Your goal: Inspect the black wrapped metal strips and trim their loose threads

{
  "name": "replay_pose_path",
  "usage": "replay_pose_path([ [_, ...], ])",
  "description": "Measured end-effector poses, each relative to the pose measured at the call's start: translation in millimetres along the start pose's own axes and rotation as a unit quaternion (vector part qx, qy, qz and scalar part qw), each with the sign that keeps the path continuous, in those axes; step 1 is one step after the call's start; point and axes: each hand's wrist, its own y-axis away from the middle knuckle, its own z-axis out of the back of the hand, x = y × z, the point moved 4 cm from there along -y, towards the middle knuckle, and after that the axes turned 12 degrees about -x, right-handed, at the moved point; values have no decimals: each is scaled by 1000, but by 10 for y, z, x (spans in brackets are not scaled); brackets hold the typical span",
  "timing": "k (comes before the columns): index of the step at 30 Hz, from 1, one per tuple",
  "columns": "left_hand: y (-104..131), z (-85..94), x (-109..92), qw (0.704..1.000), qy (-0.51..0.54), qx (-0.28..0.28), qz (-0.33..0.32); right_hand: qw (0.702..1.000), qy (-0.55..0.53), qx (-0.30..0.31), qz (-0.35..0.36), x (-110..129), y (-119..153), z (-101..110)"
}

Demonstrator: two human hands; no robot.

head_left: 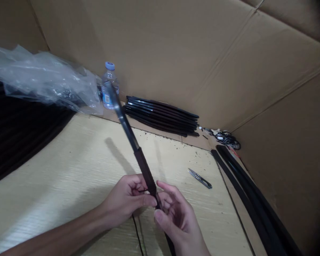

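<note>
One plastic bottle (111, 75) bears one label (107, 99), blue and white with a barcode, its writing too small to read. Two hands work above the desk (90, 156): the left hand (133, 197), its forearm slanting in from lower left, pinches one slim black strip (126, 128) at the lower end of its dark brown sleeve (144, 167); the right hand (180, 220) pinches the strip just below, index finger raised. One black cord (136, 231) hangs beneath the left hand. One pair of thread snips (200, 178) lies to the right.
</note>
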Motion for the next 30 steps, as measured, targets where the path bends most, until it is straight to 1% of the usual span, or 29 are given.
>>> replay_pose_path([
  [4,7,29,20,999,-37,-30,20,1000,-2,-11,-13,-45,-28,-23],
  [5,12,29,21,999,-40,-28,22,1000,1,-13,-24,-56,-30,-26],
  [7,26,7,19,999,-30,-3,26,999,7,-13,-47,-73,-23,-27],
  [9,36,-20,13,999,-22,22,26,999,11,-19,-50,-68,-12,-12],
  [10,38,-28,7,999,-24,26,23,999,12,-21,-45,-61,-5,-2],
  [13,29,-34,-8,999,-28,18,9,999,16,-21,-28,-40,8,28],
  [16,24,-37,-7,1000,1,31,6,999,26,-22,2,-23,9,49],
  [18,26,-24,0,999,10,33,7,1000,17,-25,8,-19,2,48],
  [21,35,8,10,1000,-8,17,16,1000,-8,-18,-8,-23,-10,15],
  [23,46,13,9,999,-20,12,27,1000,-4,-17,-13,-23,-11,-5],
  [26,63,-7,-1,999,-19,24,38,999,5,-16,-30,-33,7,-10],
  [28,68,-26,-4,999,-7,39,36,999,8,-1,-48,-38,25,-6],
  [30,63,-34,-1,999,-2,44,29,999,15,13,-51,-25,35,3],
])
